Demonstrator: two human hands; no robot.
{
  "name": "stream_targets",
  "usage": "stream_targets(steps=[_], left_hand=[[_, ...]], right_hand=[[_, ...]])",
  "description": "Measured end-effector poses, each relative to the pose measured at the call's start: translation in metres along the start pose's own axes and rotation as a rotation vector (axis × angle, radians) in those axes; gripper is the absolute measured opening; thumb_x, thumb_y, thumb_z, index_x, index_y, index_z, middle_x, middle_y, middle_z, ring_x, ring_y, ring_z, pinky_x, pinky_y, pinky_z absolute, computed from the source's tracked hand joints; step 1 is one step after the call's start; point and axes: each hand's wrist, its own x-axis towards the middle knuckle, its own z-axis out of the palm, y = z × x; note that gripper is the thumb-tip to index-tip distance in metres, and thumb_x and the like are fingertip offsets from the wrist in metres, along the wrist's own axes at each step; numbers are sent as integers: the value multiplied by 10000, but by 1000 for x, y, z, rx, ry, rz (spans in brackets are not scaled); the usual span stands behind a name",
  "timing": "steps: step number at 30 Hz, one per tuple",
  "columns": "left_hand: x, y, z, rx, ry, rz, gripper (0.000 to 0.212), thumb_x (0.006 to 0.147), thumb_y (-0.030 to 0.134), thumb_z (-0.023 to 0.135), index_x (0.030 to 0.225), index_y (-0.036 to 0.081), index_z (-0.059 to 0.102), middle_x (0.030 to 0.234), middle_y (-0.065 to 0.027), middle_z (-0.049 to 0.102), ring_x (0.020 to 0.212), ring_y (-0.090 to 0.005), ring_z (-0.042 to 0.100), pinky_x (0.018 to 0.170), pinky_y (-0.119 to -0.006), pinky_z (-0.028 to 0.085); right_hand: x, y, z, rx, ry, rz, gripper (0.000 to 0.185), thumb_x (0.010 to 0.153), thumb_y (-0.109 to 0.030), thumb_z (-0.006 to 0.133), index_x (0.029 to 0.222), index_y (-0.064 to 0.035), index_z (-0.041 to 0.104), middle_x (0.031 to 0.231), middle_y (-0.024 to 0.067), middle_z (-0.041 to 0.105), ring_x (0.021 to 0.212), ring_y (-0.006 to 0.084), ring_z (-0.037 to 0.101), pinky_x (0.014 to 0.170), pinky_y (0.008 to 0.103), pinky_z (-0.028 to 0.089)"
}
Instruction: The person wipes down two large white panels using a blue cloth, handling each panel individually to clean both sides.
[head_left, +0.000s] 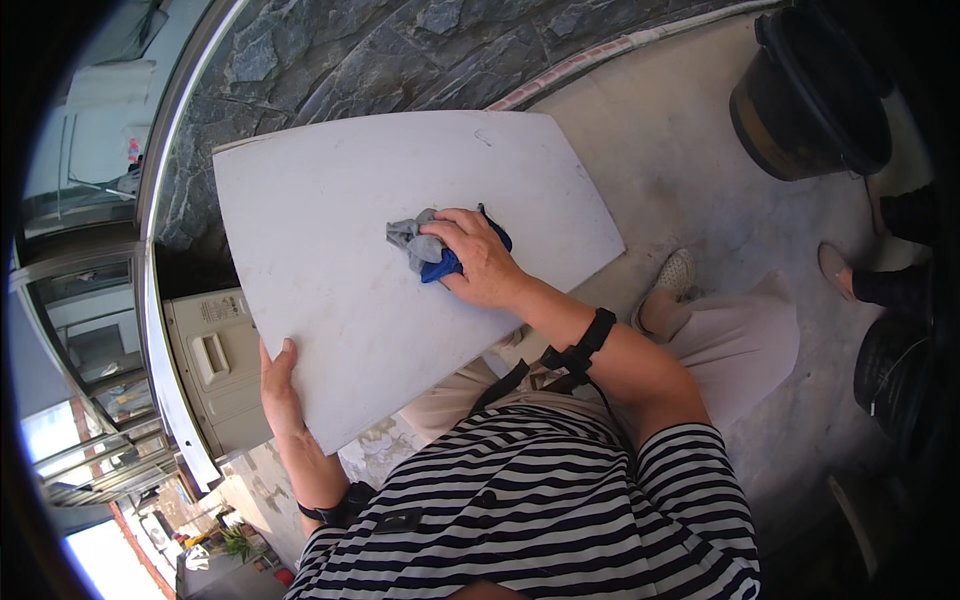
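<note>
A large white board (337, 195) with faint smudges lies across the space before me, tilted in the view. My left hand (281, 386) grips its left edge, the thumb on top and the fingers hidden underneath. Near the board's middle, my right hand (476, 255) presses a bunched cloth onto the surface. The cloth has a grey part (411, 238) and a blue part (442, 268), which shows under the thumb and beyond the fingers. Whether these are one cloth or two, I cannot tell.
A black bucket (810, 105) stands on the concrete floor (660, 150) at upper right. Another person's foot (834, 270) is at the right, near a dark container (889, 367). A stone-clad wall (337, 60) runs behind the board. A beige air-conditioner outdoor unit (217, 397) sits at left.
</note>
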Motion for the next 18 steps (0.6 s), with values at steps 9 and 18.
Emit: stream_targets(steps=[9,18], left_hand=[[8,-8,-15,65,115,-79,517,882,120,491,1372,11,368,1172,-175,561,1001,-270,600,841,-367,510],[7,-17,-27,75,156,-102,510,879,121,515,1362,18,393,1167,-158,570,999,-246,597,844,-358,506]], right_hand=[[-118,251,-93,-512,82,1286,520,841,-204,593,1312,-9,484,1269,243,524,1146,406,522,963,441,442],[54,105,-34,-84,215,551,522,781,-220,690,1222,-7,510,1163,226,552,1047,378,561,913,399,453]])
